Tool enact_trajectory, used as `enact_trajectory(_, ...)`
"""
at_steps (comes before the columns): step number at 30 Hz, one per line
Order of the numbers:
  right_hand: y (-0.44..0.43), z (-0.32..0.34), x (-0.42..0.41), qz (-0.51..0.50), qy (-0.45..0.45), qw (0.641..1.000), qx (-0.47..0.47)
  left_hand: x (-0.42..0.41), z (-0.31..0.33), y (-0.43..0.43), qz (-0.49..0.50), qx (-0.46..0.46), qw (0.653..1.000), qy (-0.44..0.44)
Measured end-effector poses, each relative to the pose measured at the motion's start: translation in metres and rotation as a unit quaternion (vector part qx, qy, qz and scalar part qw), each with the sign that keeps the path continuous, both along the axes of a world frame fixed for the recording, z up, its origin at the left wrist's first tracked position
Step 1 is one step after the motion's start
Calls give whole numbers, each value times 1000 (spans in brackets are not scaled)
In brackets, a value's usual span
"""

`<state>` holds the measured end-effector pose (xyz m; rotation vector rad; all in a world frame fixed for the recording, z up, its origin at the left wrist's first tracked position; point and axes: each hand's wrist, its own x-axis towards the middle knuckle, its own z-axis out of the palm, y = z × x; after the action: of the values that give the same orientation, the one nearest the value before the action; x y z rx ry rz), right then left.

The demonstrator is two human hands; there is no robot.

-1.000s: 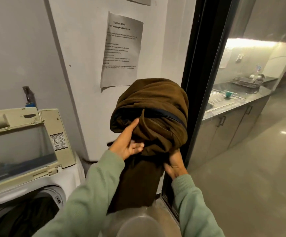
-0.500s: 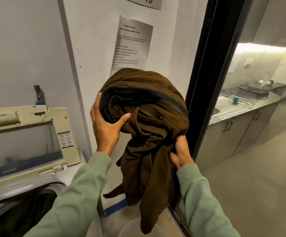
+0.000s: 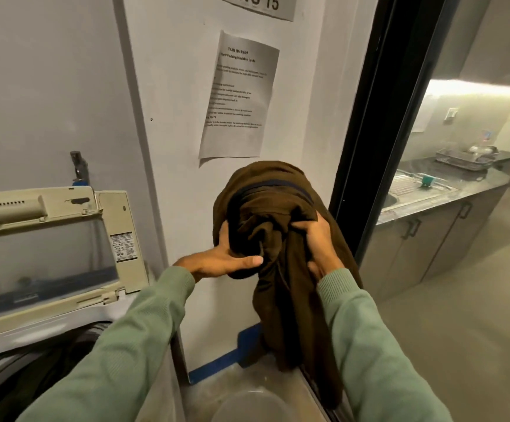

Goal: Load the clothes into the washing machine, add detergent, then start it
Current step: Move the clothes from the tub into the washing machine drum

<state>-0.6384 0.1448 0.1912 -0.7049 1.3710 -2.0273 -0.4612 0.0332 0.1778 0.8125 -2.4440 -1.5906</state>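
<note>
Hanging in the air before the white wall, the bunched brown garment (image 3: 278,214) is held up by both hands, to the right of the washing machine (image 3: 64,327). The left hand (image 3: 223,263) grips it from the left, with the thumb across the front. The right hand (image 3: 320,248) clutches a fold with curled fingers. The machine's lid (image 3: 43,257) stands open, and dark fabric (image 3: 43,382) lies in the drum. A printed sheet (image 3: 238,95) is stuck on the wall above.

The washing machine (image 3: 64,300) stands at the left, lid (image 3: 43,254) raised. The garment (image 3: 265,214) hangs right of it, before the wall, below the notice (image 3: 238,95).
</note>
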Motion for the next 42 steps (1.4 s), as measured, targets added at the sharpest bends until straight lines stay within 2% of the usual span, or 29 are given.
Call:
enact_trajectory(3, 5, 8, -1, 21, 65, 998, 15, -5, -18, 7, 120, -62, 988, 76)
enact_trajectory(4, 6, 10, -1, 28, 74, 997, 14, -7, -20, 10, 147, -57, 982, 102)
enact_trajectory(7, 11, 13, 1, 28, 80, 996, 17, -19, -20, 21, 154, 35, 974, 160)
enact_trajectory(9, 12, 15, 2, 34, 73, 997, 8, -26, -16, 26, 146, 59, 969, 193)
enact_trajectory(12, 13, 14, 0, 99, 38, 994, -38, -34, -7, 30, 157, 71, 963, 206)
enact_trajectory(14, 16, 15, -2, 160, 23, 986, -49, -38, -7, 28, 219, 59, 952, 204)
enact_trajectory(16, 17, 17, -6, 193, 45, 980, -25, -40, -9, 28, 278, 32, 940, 196)
enact_trajectory(17, 16, 18, -7, 203, 72, 976, -2, -40, -10, 30, 299, 37, 932, 203)
enact_trajectory(19, 13, 21, -7, 193, 169, 963, 79, -41, -16, 33, 322, 105, 911, 236)
enact_trajectory(21, 13, 23, -6, 163, 294, 927, 164, -43, -23, 37, 325, 188, 890, 257)
enact_trajectory(22, 15, 24, -5, 157, 339, 911, 177, -44, -28, 36, 332, 219, 878, 266)
enact_trajectory(24, 23, 23, -2, 169, 394, 888, 164, -46, -38, 36, 373, 259, 843, 289)
enact_trajectory(28, 32, 8, 1, 170, 465, 848, 186, -49, -45, 39, 473, 302, 751, 348)
enact_trajectory(30, 35, -4, -2, 152, 489, 834, 206, -47, -46, 36, 469, 316, 736, 371)
enact_trajectory(32, 40, -12, -8, 133, 478, 845, 201, -45, -42, 34, 432, 312, 761, 370)
enact_trajectory(34, 43, -13, -13, 114, 440, 875, 165, -45, -34, 33, 380, 276, 818, 332)
enact_trajectory(37, 45, -6, -20, 101, 384, 910, 115, -51, -17, 36, 320, 217, 876, 290)
enact_trajectory(40, 46, 2, -21, 111, 356, 923, 91, -60, -9, 33, 288, 150, 908, 265)
enact_trajectory(42, 47, 4, -24, 118, 348, 927, 76, -61, -9, 34, 299, 128, 906, 273)
